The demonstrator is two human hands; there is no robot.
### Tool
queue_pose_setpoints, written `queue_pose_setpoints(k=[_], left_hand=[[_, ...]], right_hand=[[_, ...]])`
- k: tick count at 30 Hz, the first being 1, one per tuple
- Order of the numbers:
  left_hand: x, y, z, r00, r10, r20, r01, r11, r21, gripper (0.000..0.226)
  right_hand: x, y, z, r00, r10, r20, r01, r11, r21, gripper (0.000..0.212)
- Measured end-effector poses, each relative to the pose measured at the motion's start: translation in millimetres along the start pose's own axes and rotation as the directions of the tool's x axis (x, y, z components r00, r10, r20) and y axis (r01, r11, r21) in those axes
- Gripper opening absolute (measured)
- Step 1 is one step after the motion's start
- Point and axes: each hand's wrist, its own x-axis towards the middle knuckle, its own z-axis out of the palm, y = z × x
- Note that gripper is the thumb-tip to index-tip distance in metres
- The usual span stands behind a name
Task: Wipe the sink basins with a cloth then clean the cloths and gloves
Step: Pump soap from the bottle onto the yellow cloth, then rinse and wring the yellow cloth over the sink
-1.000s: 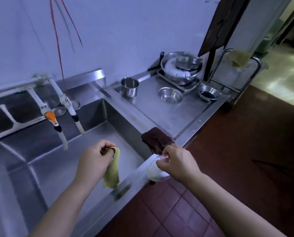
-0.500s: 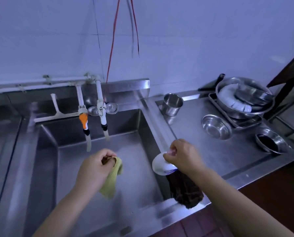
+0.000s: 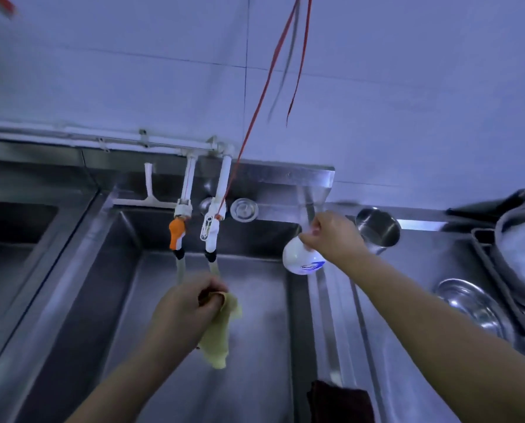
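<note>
L fingers [image 3: 207, 303] round yellow cloth [image 3: 217, 343], hanging vertical.

Yellow cloth [image 3: 217, 334]: limp, crumpled, gripped at its top in the left hand [image 3: 188, 306], hanging below the fist.
Sink basin [image 3: 255, 331]: steel, under the left hand, left of the right hand [image 3: 331, 236].
Dark cloth [image 3: 340, 404]: draped over the basin's right rim, well below the right hand.
</note>
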Motion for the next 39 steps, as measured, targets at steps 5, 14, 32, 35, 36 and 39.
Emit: queue_pose_setpoints(k=[5, 14, 32, 35, 36, 39], left_hand=[[9, 2, 19, 0.993, -0.082, -0.079, 0.079, 0.996, -0.038, 0.034], [16, 5, 38, 0.979, -0.145, -0.144, 0.148, 0.989, 0.015, 0.037], [10, 14, 4, 0.998, -0.016, -0.056, 0.016, 1.000, 0.000, 0.041], [3, 18, -14, 0.998, 0.053, -0.034, -0.052, 0.998, 0.016, 0.041], [0, 20, -19, 0.996, 0.080, -0.026, -0.080, 0.997, 0.014, 0.042], [-10, 23, -38, 0.984, 0.176, -0.010, -0.176, 0.984, 0.019, 0.046]], right_hand=[[78, 1, 6, 0.997, -0.073, -0.021, 0.073, 0.997, -0.003, 0.020], [157, -8, 17, 0.996, -0.061, -0.057, 0.065, 0.996, 0.061, 0.015], [60, -3, 42, 0.952, -0.234, -0.197, 0.258, 0.961, 0.103, 0.016], [9, -12, 74, 0.944, -0.326, 0.056, 0.304, 0.921, 0.244, 0.015], [-4, -17, 83, 0.927, -0.351, 0.128, 0.312, 0.916, 0.253, 0.018], [-36, -34, 99, 0.877, -0.394, 0.276, 0.326, 0.909, 0.260, 0.031]])
